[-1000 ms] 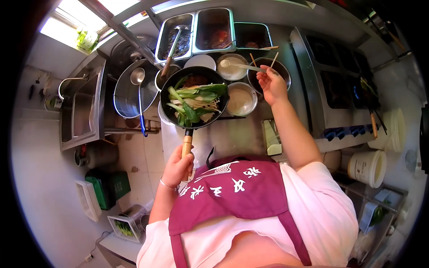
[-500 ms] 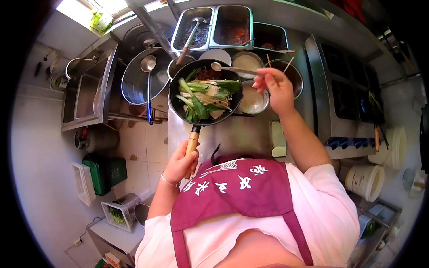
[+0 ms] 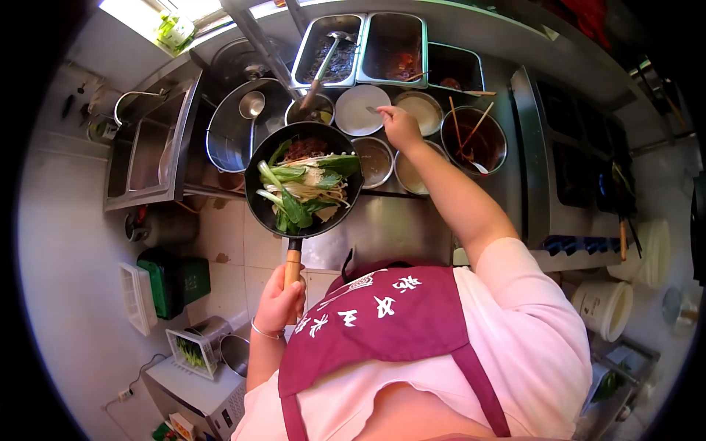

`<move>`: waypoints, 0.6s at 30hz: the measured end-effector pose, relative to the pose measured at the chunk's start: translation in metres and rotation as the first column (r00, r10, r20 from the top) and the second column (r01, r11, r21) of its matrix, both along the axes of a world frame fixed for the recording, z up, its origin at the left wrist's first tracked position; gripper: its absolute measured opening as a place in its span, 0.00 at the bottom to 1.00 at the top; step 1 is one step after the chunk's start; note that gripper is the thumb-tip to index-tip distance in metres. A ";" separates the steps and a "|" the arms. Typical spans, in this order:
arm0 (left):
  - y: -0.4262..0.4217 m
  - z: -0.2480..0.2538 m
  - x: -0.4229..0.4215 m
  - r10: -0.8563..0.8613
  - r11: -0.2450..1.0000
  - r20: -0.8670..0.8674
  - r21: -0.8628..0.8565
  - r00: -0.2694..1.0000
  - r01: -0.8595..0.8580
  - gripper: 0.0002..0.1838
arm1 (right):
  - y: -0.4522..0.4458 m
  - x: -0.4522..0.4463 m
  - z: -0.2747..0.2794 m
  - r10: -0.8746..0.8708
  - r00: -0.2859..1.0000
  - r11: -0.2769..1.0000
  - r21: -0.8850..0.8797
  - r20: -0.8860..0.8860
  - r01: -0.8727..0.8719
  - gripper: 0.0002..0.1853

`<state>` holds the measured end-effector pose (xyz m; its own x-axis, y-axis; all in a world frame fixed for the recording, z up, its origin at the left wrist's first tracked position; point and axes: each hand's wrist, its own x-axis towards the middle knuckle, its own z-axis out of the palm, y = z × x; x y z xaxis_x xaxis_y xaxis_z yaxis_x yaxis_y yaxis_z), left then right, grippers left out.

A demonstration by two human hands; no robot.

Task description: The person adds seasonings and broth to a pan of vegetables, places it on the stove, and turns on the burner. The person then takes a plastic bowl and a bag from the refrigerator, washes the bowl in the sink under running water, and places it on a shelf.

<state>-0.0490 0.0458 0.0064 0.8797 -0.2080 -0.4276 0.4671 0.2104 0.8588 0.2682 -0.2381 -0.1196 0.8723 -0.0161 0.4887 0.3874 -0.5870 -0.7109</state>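
My left hand (image 3: 281, 298) is wrapped round the wooden handle (image 3: 293, 266) of a black frying pan (image 3: 323, 227). In the pan lie leafy greens (image 3: 296, 212), thin white enoki mushrooms (image 3: 340, 193), and some reddish-brown food (image 3: 307, 149) at the far side. My right hand (image 3: 401, 128) is closed in a pinch on the small spoon, over the bowl (image 3: 362, 87) of white contents. Only a short part of the spoon (image 3: 373, 109) shows; its scoop is hard to make out. Beside it stand a bowl of pale powder (image 3: 440, 110) and two more round bowls nearer me.
At the back are metal trays (image 3: 393, 15), one with a ladle (image 3: 323, 62). A pot (image 3: 504, 140) with dark red contents and sticks stands right, before the stove (image 3: 540, 184). A large pot (image 3: 213, 151) with another ladle (image 3: 252, 105) and the sink (image 3: 136, 165) are left.
My right hand has moved left and away from me, taking the spoon from over the pan to the white bowl. My left hand has shifted the pan left and nearer to me.
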 end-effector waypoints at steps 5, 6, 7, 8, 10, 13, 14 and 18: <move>0.007 -0.006 -0.004 0.049 0.999 0.002 -0.004 0.999 -0.049 0.20 | 0.025 0.001 -0.018 0.182 0.914 0.888 0.460 -0.364 0.006 0.12; 0.012 -0.008 -0.004 0.052 0.999 0.010 -0.010 0.999 -0.052 0.20 | 0.031 0.001 -0.020 0.181 0.898 0.818 0.569 -0.401 0.090 0.13; 0.017 -0.010 -0.003 0.058 0.998 0.008 -0.013 0.998 -0.058 0.20 | 0.035 0.001 -0.023 0.185 0.880 0.729 0.661 -0.439 0.176 0.13; 0.021 -0.011 -0.003 0.064 0.998 0.002 -0.012 0.998 -0.064 0.21 | 0.038 0.000 -0.025 0.188 0.877 0.733 0.658 -0.441 0.173 0.13; 0.028 -0.012 0.000 0.059 0.998 -0.003 -0.005 0.998 -0.059 0.21 | 0.035 -0.002 -0.024 0.259 0.833 0.509 0.802 -0.488 0.312 0.13; 0.028 -0.012 0.001 0.057 0.998 0.003 -0.006 0.998 -0.057 0.21 | 0.015 -0.012 -0.022 0.318 0.810 0.349 0.855 -0.493 0.384 0.12; 0.026 -0.012 0.001 0.051 0.999 -0.002 -0.003 0.999 -0.051 0.21 | 0.010 -0.017 -0.021 0.336 0.807 0.264 0.871 -0.486 0.415 0.12; 0.015 -0.009 0.007 0.044 0.999 0.001 0.015 0.999 -0.044 0.21 | 0.010 -0.017 -0.022 0.363 0.803 0.221 0.881 -0.472 0.418 0.12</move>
